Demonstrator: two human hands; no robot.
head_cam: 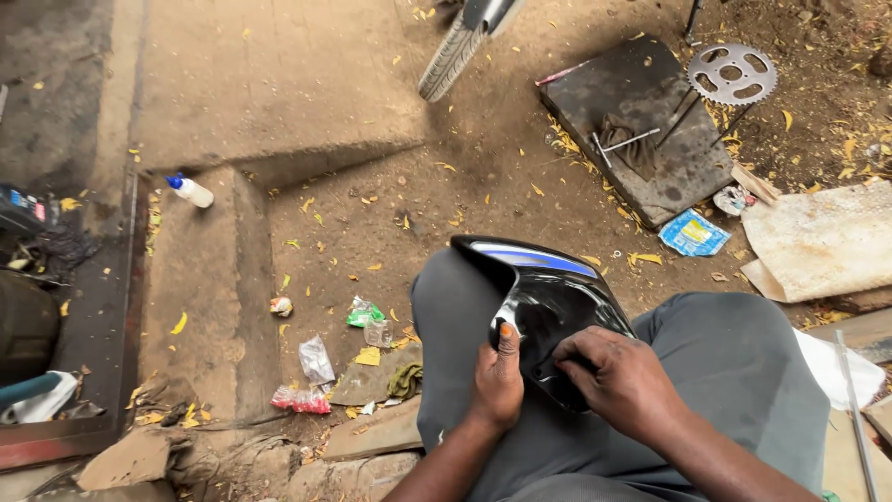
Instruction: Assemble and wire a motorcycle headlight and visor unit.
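A glossy black plastic motorcycle panel (548,297) with a blue stripe along its top edge rests on my lap, between my knees in grey trousers. My left hand (499,376) grips the panel's left edge, thumb pressed on its inner face. My right hand (618,376) lies on the panel's lower right part, fingers curled against it; whether it holds a small item is hidden.
Dirt ground strewn with yellow leaves and wrappers. A dark slab (641,125) carries a T-shaped wrench (624,144) and a rag. A chain sprocket (731,72) lies beyond it. A tyre (452,51) stands at top, a small white bottle (190,191) on the concrete step at left.
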